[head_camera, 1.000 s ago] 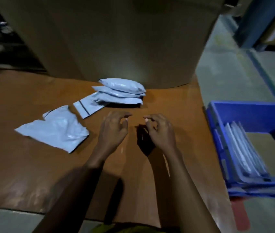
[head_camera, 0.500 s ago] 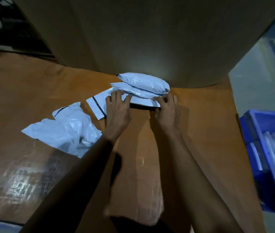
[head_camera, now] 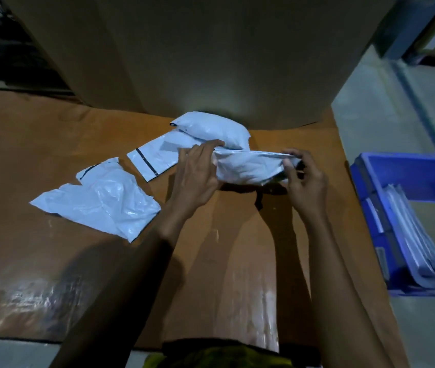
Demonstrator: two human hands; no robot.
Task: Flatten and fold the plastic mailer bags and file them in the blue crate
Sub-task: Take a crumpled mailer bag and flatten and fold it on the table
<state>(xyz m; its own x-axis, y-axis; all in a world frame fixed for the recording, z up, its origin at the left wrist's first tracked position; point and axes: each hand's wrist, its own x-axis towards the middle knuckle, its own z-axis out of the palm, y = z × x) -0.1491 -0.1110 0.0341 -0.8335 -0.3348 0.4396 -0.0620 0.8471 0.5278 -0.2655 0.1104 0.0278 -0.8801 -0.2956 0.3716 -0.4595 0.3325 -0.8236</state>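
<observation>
The left hand (head_camera: 197,176) and right hand (head_camera: 306,181) hold one white mailer bag (head_camera: 248,168) over the table (head_camera: 51,261). Fingers (head_camera: 205,146) of each hand grip one end. A crumpled bag (head_camera: 104,200) lies at 9 o'clock from it. The blue crate (head_camera: 397,168) sits at 3 o'clock.

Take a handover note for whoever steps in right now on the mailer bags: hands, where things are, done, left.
Hands: left hand and right hand each grip one end of a puffy mailer bag, held over the table.
Waiting on the table: a second puffy bag, a flat bag, a crumpled bag.
Done: several folded bags stand filed in the blue crate.
Left: flatten, fold, file the held bag, then the rest.
</observation>
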